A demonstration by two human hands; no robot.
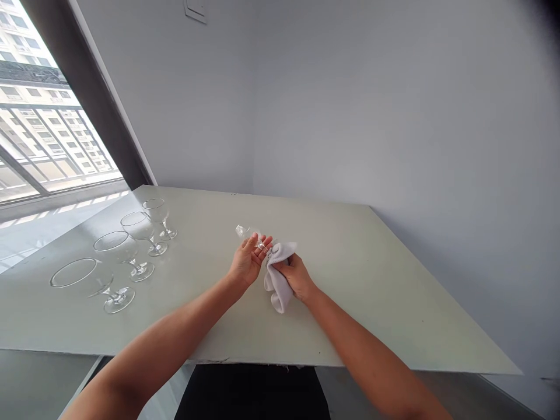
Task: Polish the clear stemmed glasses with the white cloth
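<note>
My left hand point(247, 261) is turned palm up, with its thumb and fingers closed around a clear stemmed glass point(245, 231). That glass lies tilted on its side above the table, its bowl pointing left and partly hidden by my fingers. A white cloth point(279, 286) is gripped in my right hand point(299, 276). The cloth covers the right end of the glass, so its foot is hidden, and a loose fold hangs down. Both hands are close together over the middle of the table point(350, 280).
On the left side of the table several stemmed glasses stand upright in a slanting row, from the near glass point(114, 298) to the far glass point(166, 231). Grey walls point(350, 105) rise behind the table, and a window point(48, 116) is at the left.
</note>
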